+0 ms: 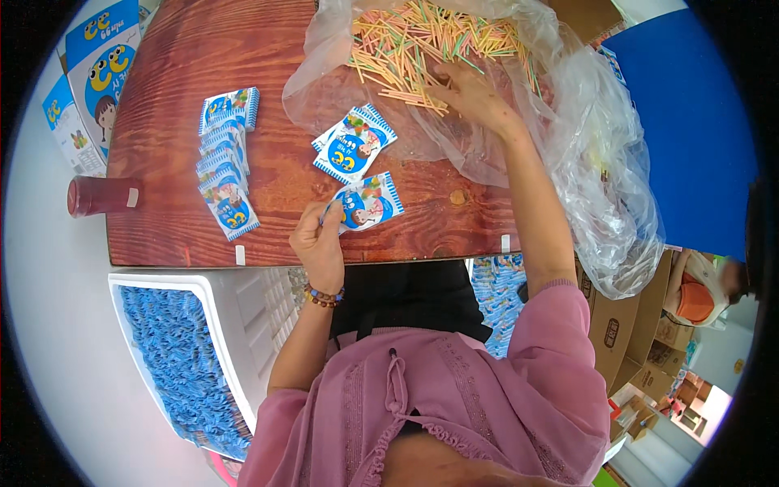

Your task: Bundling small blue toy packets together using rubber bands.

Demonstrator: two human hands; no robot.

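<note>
Near the table's front edge, my left hand [319, 242] pinches the left end of a small blue-and-white packet [375, 203]. My right hand [472, 96] reaches to the near edge of a heap of thin pastel sticks [438, 36], yellow, pink and green. Its fingers are bent in on some sticks there; how many is hidden. The heap lies on a clear plastic bag [324, 69]. Just beyond the held packet, a few like packets [350, 146] overlap. Further left runs a row of several more packets [223, 166], fanned one over another.
A dark red cup [101, 196] stands at the table's left edge, near printed boxes [101, 73]. Below left, a white foam box [203, 284] is filled with blue packets. Crumpled plastic hangs over the right edge, beside a blue surface [690, 122] and cardboard boxes [621, 325].
</note>
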